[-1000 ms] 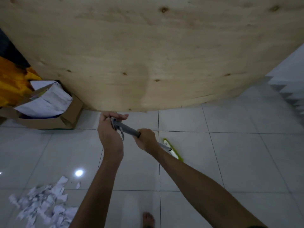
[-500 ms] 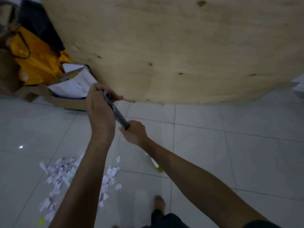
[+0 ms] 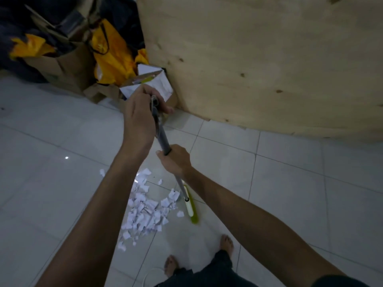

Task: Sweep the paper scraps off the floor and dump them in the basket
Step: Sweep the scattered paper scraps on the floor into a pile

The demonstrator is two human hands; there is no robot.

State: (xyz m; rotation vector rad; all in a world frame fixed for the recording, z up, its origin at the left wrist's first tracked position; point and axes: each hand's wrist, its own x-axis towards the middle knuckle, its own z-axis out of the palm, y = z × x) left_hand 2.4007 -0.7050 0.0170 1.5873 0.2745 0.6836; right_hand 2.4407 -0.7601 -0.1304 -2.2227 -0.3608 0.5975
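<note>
The paper scraps lie in a loose pile on the tiled floor, near the person and left of centre, with the green broom head just to their right, close against the outermost pieces. The scraps look light, so a quick or long stroke would likely fan them out to the left rather than gather them. The head also seems narrow, and strays at the near end of the pile could slip round it towards the bare foot. No basket can be made out for certain, so the sweep has no clear target here. The left hand grips the top end of the grey handle, fingers wrapped round it, in front of the plywood board. The right hand holds the shaft lower down, fingers curled round it, with both forearms reaching forward from the near edge
</note>
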